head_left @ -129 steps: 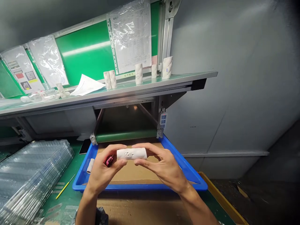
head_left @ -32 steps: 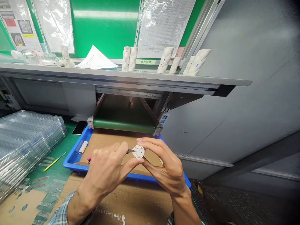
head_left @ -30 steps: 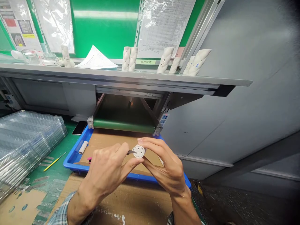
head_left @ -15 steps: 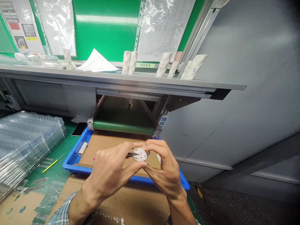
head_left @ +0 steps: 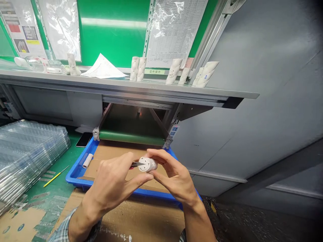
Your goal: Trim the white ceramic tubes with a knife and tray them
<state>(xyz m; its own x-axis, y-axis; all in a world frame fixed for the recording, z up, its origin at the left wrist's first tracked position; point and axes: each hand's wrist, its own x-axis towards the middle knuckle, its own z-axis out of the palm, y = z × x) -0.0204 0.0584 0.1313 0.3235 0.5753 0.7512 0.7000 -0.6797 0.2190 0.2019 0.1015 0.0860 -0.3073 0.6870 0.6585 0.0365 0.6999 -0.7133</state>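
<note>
My right hand [head_left: 175, 178] grips a short white cylindrical plastic part [head_left: 148, 164] between thumb and fingers, its round end turned to the left. My left hand [head_left: 113, 181] holds a small craft knife, with its dark blade [head_left: 136, 164] touching or nearly touching that end face. The knife's handle is hidden inside my left hand. Both hands are close together above a blue tray.
The blue tray [head_left: 75, 176] is lined with cardboard and holds a short white tube [head_left: 87, 160]. To its left lie stacked clear plastic trays [head_left: 30, 151], a yellow pick [head_left: 54, 177] and a phone [head_left: 83, 139]. White cylinders [head_left: 135, 69] stand on the shelf ahead.
My right hand has turned the white part so its side now shows and its end faces left. The knife blade stays at that end. The view has shifted slightly.
</note>
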